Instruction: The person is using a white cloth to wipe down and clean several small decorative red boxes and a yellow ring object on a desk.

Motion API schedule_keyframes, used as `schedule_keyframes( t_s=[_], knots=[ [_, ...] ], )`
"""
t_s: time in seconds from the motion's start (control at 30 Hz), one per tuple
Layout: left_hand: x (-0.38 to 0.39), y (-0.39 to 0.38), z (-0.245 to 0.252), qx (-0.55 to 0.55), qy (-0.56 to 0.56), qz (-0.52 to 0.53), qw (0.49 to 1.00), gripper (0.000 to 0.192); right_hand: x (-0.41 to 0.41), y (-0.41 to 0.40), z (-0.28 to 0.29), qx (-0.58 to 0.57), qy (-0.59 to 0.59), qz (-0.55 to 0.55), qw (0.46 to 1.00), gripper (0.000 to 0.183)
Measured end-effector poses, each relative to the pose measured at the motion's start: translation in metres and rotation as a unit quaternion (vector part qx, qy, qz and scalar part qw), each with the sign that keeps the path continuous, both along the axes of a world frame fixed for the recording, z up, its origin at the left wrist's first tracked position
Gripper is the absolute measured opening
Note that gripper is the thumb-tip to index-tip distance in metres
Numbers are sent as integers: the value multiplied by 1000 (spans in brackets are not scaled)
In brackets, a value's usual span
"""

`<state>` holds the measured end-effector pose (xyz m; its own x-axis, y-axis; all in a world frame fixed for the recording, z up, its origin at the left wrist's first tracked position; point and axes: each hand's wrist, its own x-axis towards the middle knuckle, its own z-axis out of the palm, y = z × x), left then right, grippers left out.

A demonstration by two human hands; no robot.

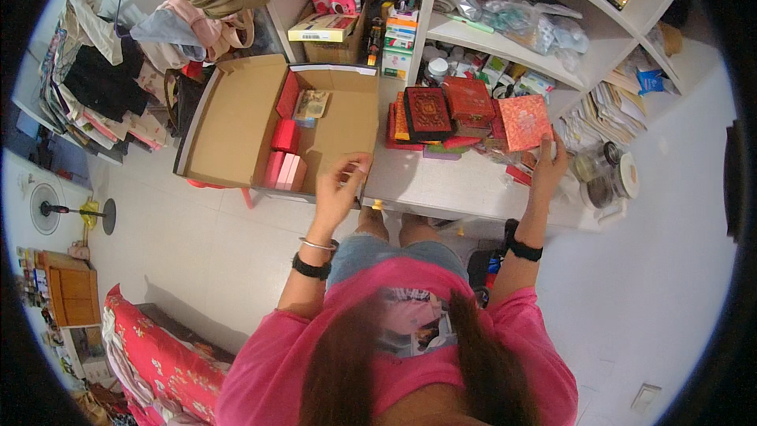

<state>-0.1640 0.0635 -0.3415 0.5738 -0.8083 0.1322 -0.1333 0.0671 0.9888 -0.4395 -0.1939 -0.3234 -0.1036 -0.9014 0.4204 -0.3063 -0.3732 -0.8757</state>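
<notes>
My right hand holds a flat orange-red patterned box by its near right corner, above the desk. My left hand is over the near right edge of an open cardboard box, fingers bent; whether it holds anything small cannot be told. Inside that box, along its left side, stand a red box, pink boxes and a red flat piece, with a small printed picture item beside them. On the desk, between my hands, lie a dark red ornate box and a red box on stacks.
Clear jars stand at the desk's right end. Behind the desk rises a white shelf with plastic bags, bottles and papers. The cardboard box's lid is folded out leftward. Clothes hang at far left, and a fan stands below.
</notes>
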Motion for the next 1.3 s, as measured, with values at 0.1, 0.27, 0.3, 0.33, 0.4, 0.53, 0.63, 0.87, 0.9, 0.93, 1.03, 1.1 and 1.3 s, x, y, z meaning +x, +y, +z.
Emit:
schedule_keyframes(
  t_s=[0.1, 0.27, 0.3, 0.33, 0.4, 0.53, 0.63, 0.87, 0.9, 0.93, 1.03, 1.1, 1.3],
  knots=[
    [36, 6, -5, 40, -150, 94, 983, 19, 1, -18, -3, 8, 63, -59, 996, 41],
    [76, 15, 15, 198, -365, 160, 895, 24, 19, -22, -8, -2, 187, -63, 980, 47],
    [86, 17, 12, 200, -365, 160, 895, 24, 22, -23, -10, 6, 202, -44, 978, 48],
    [96, 18, 8, 216, -413, 161, 870, 26, 24, -22, -11, 8, 202, -44, 978, 48],
    [112, 18, 6, 240, -462, 141, 842, 30, 23, -22, -13, -13, 212, -34, 977, 49],
    [143, 10, -18, 301, -492, 146, 804, 33, 19, -23, -20, -54, 185, -67, 979, 47],
    [154, -1, -30, 387, -502, 124, 764, 36, 14, -3, -14, -115, 108, -40, 987, 41],
    [159, -13, -51, 424, -627, 172, 630, 41, 17, 38, -11, -128, 106, 10, 986, 26],
    [157, -14, -47, 440, -609, 175, 636, 42, 17, 43, -11, -153, 92, 18, 984, 24],
    [154, -16, -44, 437, -611, 175, 636, 42, 17, 47, -11, -154, 91, 15, 984, 24],
    [143, -25, -34, 467, -493, 196, 707, 45, 15, 55, -12, -124, 98, 15, 987, 21],
    [143, -18, -34, 371, -503, 189, 757, 47, 14, 54, -21, -79, 92, 23, 992, 18],
    [74, -11, 32, 132, -501, 188, 834, 46, 25, 78, -9, -12, 47, 220, 974, 17]
  ],
)
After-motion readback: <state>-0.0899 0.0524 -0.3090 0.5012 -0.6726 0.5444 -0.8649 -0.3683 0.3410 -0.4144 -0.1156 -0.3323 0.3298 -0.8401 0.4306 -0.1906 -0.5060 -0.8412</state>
